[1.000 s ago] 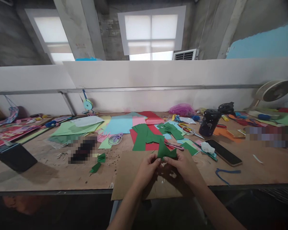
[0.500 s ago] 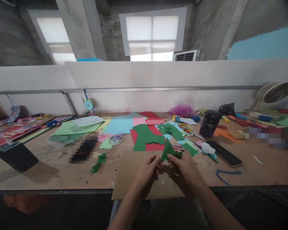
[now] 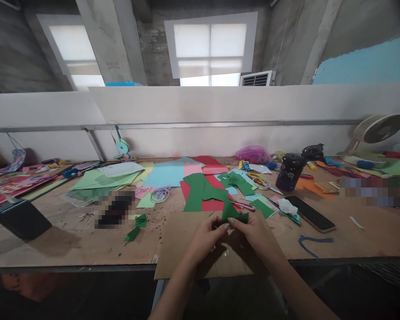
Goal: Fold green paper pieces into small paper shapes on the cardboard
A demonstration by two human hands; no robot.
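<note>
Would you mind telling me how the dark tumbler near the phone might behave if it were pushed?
The dark tumbler would probably tip if pushed near its top, since it stands taller than wide. Once over, its rounded sides would likely let it roll. Its contents are hidden, so weight is uncertain.

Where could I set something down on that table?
Bare wood shows at the front left, between the black box and the green scraps, and front right, beyond the blue strip. It's crowded behind the held green piece, with green cutouts on a red sheet.
</note>
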